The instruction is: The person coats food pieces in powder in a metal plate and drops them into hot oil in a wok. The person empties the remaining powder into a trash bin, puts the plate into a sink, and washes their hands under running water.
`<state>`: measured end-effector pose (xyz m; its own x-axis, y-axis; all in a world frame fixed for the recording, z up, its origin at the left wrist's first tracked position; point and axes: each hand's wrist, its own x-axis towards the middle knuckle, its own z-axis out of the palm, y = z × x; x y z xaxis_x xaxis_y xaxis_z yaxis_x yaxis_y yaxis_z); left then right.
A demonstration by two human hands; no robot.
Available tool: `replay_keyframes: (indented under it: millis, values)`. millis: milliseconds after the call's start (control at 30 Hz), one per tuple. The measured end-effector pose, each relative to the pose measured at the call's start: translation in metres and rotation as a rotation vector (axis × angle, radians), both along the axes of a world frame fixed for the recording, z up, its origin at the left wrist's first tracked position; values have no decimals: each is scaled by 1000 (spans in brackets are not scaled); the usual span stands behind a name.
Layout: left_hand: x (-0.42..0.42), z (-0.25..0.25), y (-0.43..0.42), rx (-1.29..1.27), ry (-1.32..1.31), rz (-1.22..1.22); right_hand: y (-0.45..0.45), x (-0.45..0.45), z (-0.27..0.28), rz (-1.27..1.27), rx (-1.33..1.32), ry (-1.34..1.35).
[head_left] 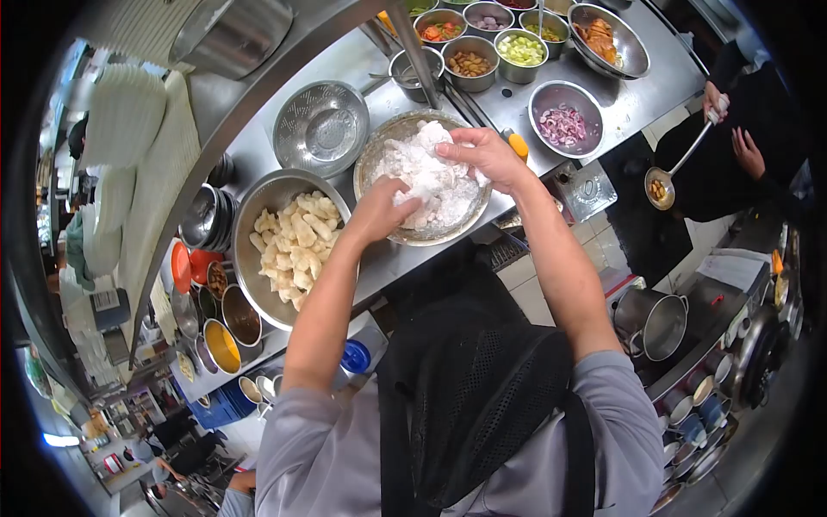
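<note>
On the near left, a wide, round steel bowl (247, 267) of pale, lumpy chunks (295, 246) rests on the stainless steel counter (386, 269). Just beyond it to the right, a powder-smeared round metal basin (370, 159) holds a heap of loose white powder and coated lumps (439, 208). The person's left hand (379, 211) dips its curled fingers into the heap; whether they clamp on a lump cannot be told. The right hand (484, 158) bends over the far right side, fingertips against the powder, its grip partly hidden. The lumps are probably light, soft and easily dented, the dry coating lessening slip; cupping them from beneath with loose fingers likely suits best. Farther left stands a perforated steel colander (320, 129).
</note>
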<state>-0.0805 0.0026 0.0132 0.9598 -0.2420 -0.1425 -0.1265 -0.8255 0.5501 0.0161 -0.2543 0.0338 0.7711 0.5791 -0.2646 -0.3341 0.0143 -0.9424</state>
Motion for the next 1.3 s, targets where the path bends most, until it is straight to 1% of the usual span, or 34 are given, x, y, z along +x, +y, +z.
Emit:
replay_keyframes:
  millis: [33,67,100,133,167,200,233,300,333,367,433,467,500,567,633,700,767,800,833,867,900,967,1033,1067,1100,1167,1233,1267,1300]
  values:
    - [7,0,3,-52,-7,45,-1,0,3,14,35,36]
    - [8,-2,6,-105,-8,95,2,5,-4,8,-224,-161]
    - [1,-3,8,-159,-2,149,6,-7,-11,11,-194,-137]
    - [3,-2,8,-163,-32,147,8,-9,-14,2,-165,-135]
    - [16,0,9,-206,-40,200,9,-5,-16,-17,-138,-142]
    - [16,-4,10,-256,-21,257,9,-12,-21,-131,-201,-227]
    - [10,-1,5,-304,9,313,6,-28,-14,-128,-197,-209]
    - [9,22,0,-368,44,291,-9,-43,8,-164,-191,-218]
    - [10,37,-4,-400,62,280,-17,-55,2,-208,-193,-276]
    - [4,60,-19,-490,119,279,-29,-69,4,-198,-178,-236]
    - [5,54,-32,-582,117,197,-57,-115,-2,-389,-294,-472]
    - [4,55,-41,-612,141,134,-70,-144,-2,-452,-380,-430]
    - [-2,54,-53,-642,168,64,-86,-180,8,-454,-297,-255]
    - [-26,67,-83,-677,291,-30,-109,-259,18,-605,-251,-103]
    - [-51,49,-113,-704,398,-200,-129,-344,-8,-786,-263,1]
    - [-89,24,-157,-735,489,-400,-139,-436,-41,-1035,-356,53]
    - [-141,11,-200,-666,640,-557,-136,-528,-47,-1173,-514,182]
    - [-167,7,-226,-589,693,-642,-130,-571,-50,-1290,-586,158]
    - [-196,6,-247,-513,737,-711,-129,-614,-55,-1435,-548,224]
    - [-226,9,-273,-511,782,-794,-127,-652,-65,-1562,-505,285]
    - [-260,11,-306,-608,724,-915,-129,-690,-71,-1673,-453,337]
    - [-318,25,-383,-578,512,-1244,-142,-776,-67,-1904,-864,119]
    - [-412,86,-453,-563,411,-1436,-160,-856,1,-2125,-1082,231]
    - [-458,111,-489,-573,192,-1600,-175,-901,15,-2179,-1296,127]
    - [-506,131,-525,-582,-37,-1749,-192,-944,29,-2214,-1516,18]
    - [-616,156,-582,-617,-72,-1895,-217,-1010,79,-2252,-1644,113]
    - [-713,138,-636,-583,-273,-2089,-255,-1073,76,-2215,-1699,285]
    - [-755,125,-654,-446,-291,-2187,-271,-1099,61,-2106,-1729,385]
    - [-792,108,-665,-303,-309,-2273,-283,-1115,54,-1959,-1654,584]
